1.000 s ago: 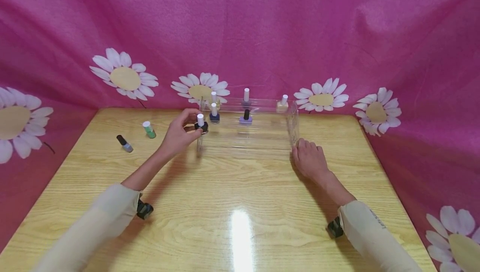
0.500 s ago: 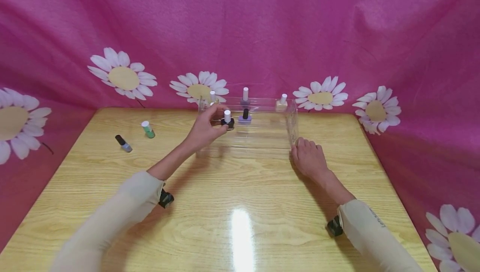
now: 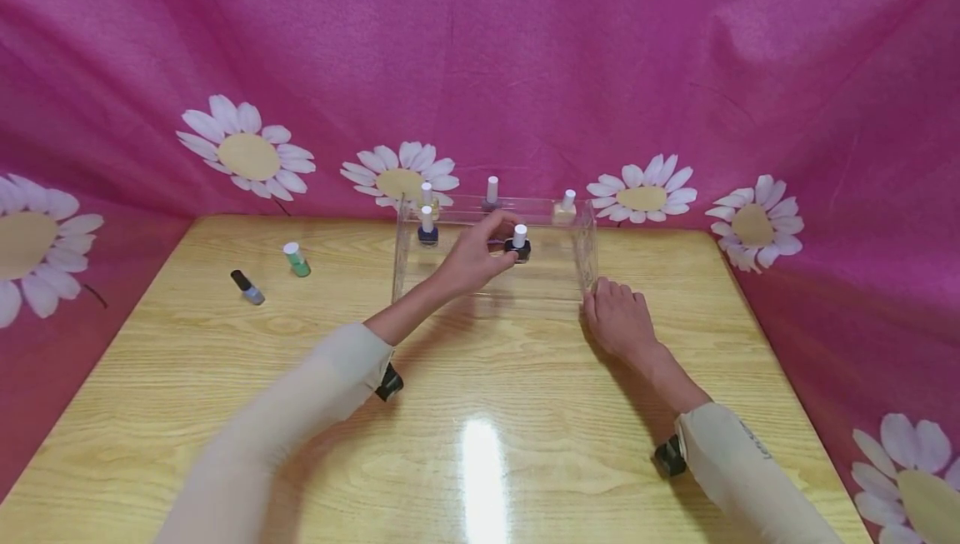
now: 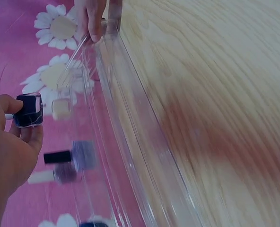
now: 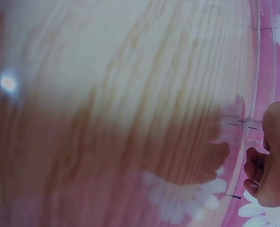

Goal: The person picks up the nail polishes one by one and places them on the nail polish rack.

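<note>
Between thumb and fingers, my left hand pinches a dark nail polish bottle with a white cap. It holds the bottle upright in front of the clear acrylic rack, right of its middle. In the left wrist view the dark bottle shows its glass body. My right hand grips the rack's front right corner, fingers curled at its side panel. A lavender polish bottle with a black cap stands on the rack, mostly hidden behind my left hand in the head view.
On the rack stand a navy bottle at left, a greyish-purple one at the back and a cream one at back right. A green bottle and a grey-blue bottle are on the wooden table at left.
My left hand has carried the dark bottle rightward across the front of the rack, from its left end to right of the middle. My right hand has stayed at the corner.
</note>
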Demonstrator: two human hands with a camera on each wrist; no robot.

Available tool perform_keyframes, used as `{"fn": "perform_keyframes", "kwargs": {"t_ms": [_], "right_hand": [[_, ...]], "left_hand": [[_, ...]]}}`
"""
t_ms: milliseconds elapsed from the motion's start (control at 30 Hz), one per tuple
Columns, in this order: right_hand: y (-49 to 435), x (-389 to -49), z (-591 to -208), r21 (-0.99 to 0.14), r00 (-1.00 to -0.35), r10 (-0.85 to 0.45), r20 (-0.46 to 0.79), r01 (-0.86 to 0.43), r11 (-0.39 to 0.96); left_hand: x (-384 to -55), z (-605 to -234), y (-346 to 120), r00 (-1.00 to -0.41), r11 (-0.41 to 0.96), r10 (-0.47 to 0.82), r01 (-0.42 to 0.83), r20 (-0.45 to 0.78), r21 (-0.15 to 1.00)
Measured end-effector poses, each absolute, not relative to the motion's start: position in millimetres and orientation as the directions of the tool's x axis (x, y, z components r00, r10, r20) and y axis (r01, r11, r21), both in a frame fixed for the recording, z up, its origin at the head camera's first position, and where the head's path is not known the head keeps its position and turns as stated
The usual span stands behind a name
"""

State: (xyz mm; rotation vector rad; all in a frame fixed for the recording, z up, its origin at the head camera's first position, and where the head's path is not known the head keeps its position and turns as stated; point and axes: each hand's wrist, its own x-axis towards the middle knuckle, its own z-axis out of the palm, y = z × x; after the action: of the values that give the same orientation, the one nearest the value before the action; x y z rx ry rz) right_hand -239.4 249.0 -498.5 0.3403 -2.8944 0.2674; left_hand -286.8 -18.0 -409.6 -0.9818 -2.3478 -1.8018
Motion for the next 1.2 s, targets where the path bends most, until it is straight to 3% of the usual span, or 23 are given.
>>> {"fn": "perform_keyframes", "kwargs": {"t_ms": [500,933,1200], "right_hand": [[251.7,-238.0,-495.2,-0.166,-0.962,-0.179,0.205,-0.214,0.963],[249.8,-238.4,-494.2,-0.14,-0.956,-0.193,0.223,-0.227,0.964],[248.7,-238.6,-494.0,-0.146,-0.962,-0.187,0.2,-0.218,0.965]], "left_hand": [[-306.4,-416.1,43.2,-0.781,0.139,0.501,0.498,0.373,0.856],[-319.2,-428.8,58.9,-0.851,0.205,0.415,0.432,0.321,0.878],[-325.9,-431.6,68.7,-0.865,0.285,0.388,0.44,0.317,0.851]]}}
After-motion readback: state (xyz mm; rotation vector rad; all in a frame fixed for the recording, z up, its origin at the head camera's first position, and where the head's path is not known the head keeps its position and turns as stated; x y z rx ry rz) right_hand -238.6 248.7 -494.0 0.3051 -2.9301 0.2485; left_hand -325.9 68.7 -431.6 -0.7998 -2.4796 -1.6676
